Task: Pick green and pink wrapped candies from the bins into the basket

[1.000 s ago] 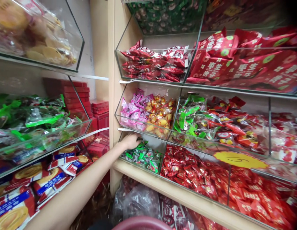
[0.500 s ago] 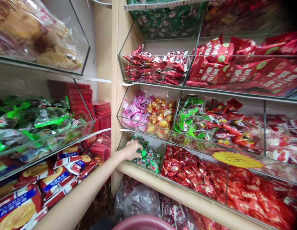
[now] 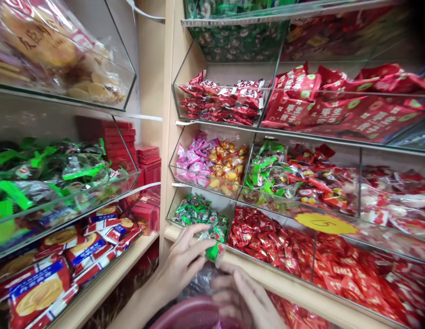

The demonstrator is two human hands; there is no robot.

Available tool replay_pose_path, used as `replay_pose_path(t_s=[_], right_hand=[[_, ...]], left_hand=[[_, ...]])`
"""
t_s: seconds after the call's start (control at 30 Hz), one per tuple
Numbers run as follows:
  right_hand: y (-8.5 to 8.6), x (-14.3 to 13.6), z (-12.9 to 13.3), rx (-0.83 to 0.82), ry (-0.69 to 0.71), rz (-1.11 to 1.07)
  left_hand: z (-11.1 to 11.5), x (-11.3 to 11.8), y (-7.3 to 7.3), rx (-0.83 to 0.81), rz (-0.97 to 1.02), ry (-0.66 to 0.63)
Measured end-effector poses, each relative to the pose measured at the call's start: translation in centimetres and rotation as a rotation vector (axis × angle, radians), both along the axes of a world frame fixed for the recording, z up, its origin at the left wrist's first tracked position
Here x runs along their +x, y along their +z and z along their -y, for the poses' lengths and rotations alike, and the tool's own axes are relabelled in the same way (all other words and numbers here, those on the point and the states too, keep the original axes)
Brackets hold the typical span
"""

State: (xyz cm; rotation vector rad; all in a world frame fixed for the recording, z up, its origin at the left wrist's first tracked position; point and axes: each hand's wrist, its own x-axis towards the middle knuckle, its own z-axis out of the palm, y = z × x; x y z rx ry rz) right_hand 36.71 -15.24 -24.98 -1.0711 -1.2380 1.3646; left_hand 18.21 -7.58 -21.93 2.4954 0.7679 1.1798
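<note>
Green foil and clear plastic, that's what's pinched in the person's left hand right now: a small green-and-clear wrapped sweet at the fingertips, fingers closed on it. It's in front of the pale wooden shelf edge, just out from the clear-walled bin it sits in front of, which is loaded with similar small shiny green wrapped candies. Right hand is next to it, lower down and super blurry, so honestly I can't make out whether those fingers are curled round anything. Below both hands you've got the curved rim of a maroon plastic tub, partly covered by the right hand. Next bin over from the green ones is piled with shiny red wrapped candies, and a scalloped yellow price tag reading 15 hangs near the bins. Pink wrapped sweets sit one shelf up, right beside some gold wrapped ones.
</note>
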Motion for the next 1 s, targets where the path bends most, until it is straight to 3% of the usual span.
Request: replay_pose_path(t_s=[0.07, 0.13, 0.3, 0.4, 0.5, 0.7, 1.0], right_hand=[[0.7, -1.0, -1.4, -0.122, -0.023, -0.276], [1.3, -2.0, -2.2, -0.148, -0.034, -0.397], [1.3, -2.9, -2.3, -0.079, -0.112, -0.378], [0.8, -2.8, -2.3, -0.022, -0.164, -0.272], [0.4, -2.8, -2.5, 0.017, -0.158, -0.205], [0.1, -2.8, -2.5, 0.037, -0.238, -0.173], [1.4, -2.0, -4.5, 0.202, -0.326, 0.033]], left_hand=[[0.7, 0.0, -0.1, 0.002, -0.002, -0.030], [1.0, -0.1, -0.4, -0.035, 0.017, -0.061], [1.0, -0.1, -1.0, -0.333, 0.288, -0.047], [1.0, 0.2, -0.5, -0.624, 0.536, 0.008], [0.8, 0.5, 0.3, -0.789, 0.572, 0.022], [0.6, 1.3, 0.2, -0.826, 0.589, 0.063], [2.5, 1.8, -2.2, -0.915, 0.805, 0.106]])
